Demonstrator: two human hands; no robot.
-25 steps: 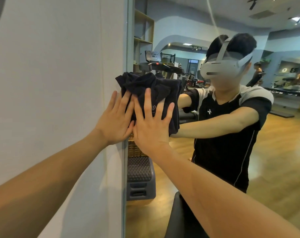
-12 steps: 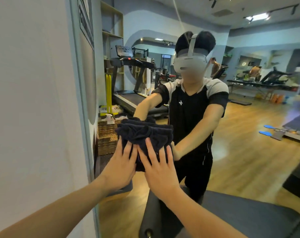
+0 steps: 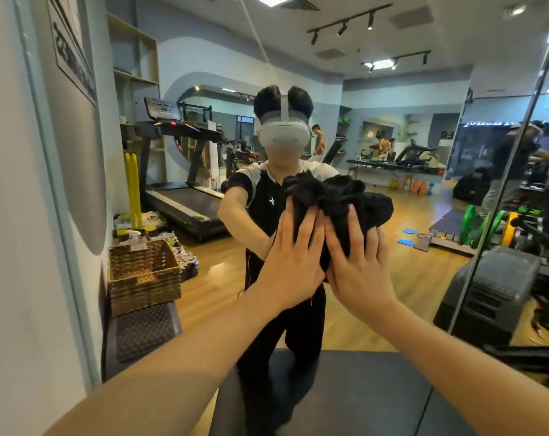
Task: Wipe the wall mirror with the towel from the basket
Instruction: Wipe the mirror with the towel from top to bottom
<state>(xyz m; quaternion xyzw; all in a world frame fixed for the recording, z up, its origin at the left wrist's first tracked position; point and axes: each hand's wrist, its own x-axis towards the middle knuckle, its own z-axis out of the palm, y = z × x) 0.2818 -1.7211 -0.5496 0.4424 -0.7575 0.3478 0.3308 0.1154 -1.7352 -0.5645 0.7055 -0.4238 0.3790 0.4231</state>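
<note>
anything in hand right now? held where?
The dark towel, bunched, pressed flat against the mirror by both the left hand and right hand. Straight fingers cover its lower half; no pinch or curled grip shows.

Towel (image 3: 336,196) lower part hidden behind hands.

Gym, seen in a big wall mirror (image 3: 392,294): treadmill (image 3: 179,184) at left centre, more treadmills (image 3: 414,152) and a padded bench (image 3: 389,166) at right centre, green weight plates (image 3: 469,223) at right, wooden floor (image 3: 408,278), track lights (image 3: 342,26) at top, shoes (image 3: 179,250) beside a wicker basket (image 3: 144,275) lower left.
</note>
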